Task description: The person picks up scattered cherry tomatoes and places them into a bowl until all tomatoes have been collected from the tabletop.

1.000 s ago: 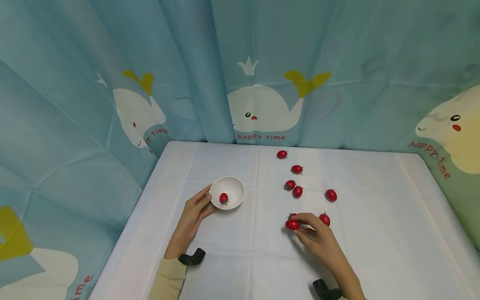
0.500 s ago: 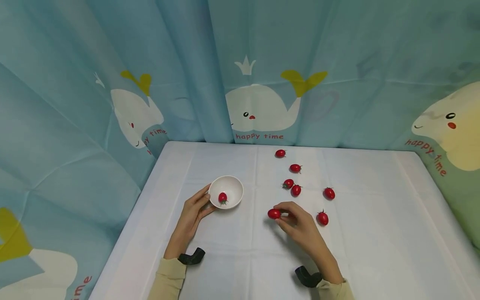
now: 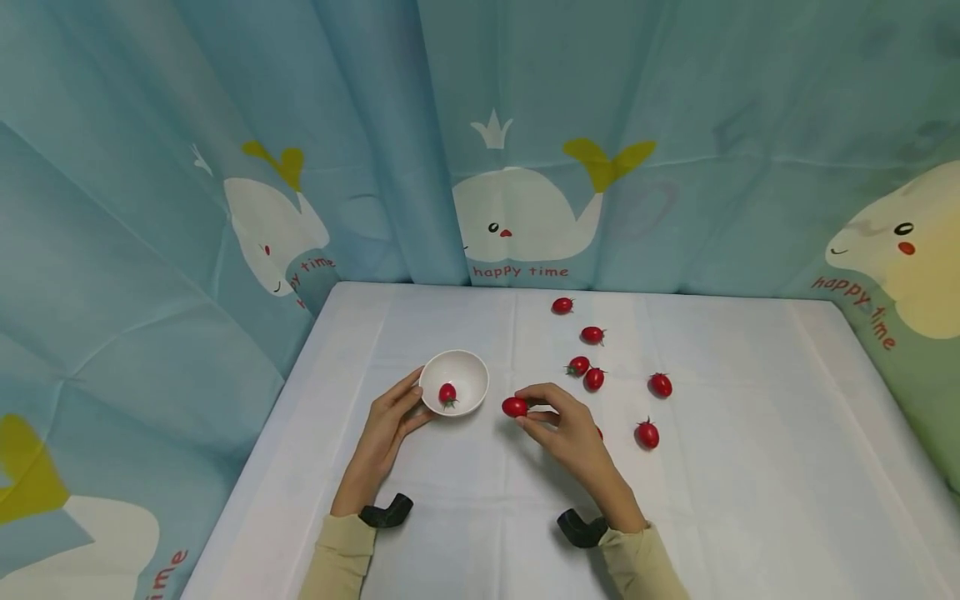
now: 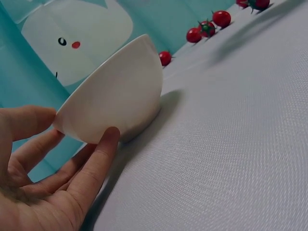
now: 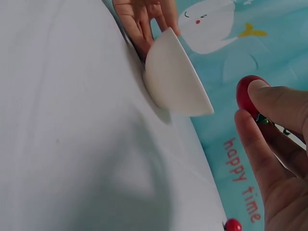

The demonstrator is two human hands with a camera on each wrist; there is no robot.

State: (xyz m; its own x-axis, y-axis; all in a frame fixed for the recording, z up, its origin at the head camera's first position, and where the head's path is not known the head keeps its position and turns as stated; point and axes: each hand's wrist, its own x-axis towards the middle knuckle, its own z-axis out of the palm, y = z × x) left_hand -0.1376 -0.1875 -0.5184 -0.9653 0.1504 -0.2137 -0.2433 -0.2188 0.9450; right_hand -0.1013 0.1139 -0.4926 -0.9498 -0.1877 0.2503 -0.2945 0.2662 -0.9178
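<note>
A small white bowl (image 3: 467,372) stands on the white table (image 3: 750,475) with one cherry tomato (image 3: 447,394) inside. My left hand (image 3: 412,398) holds the bowl's left side, thumb and fingers against its wall (image 4: 115,96). My right hand (image 3: 527,408) pinches a red cherry tomato (image 3: 513,407) between thumb and fingers, just right of the bowl and slightly above the cloth. The right wrist view shows this tomato (image 5: 247,94) at my fingertips (image 5: 269,103), with the bowl (image 5: 175,79) beyond it.
Several loose cherry tomatoes (image 3: 594,378) lie scattered on the table's right half, from near the back edge (image 3: 562,305) to one beside my right hand (image 3: 647,434). Blue whale-print curtains (image 3: 525,167) close in the table at the back and on both sides.
My right hand has lifted a tomato from the scattered group and carried it left to just beside the bowl. My left hand and the bowl have stayed still.
</note>
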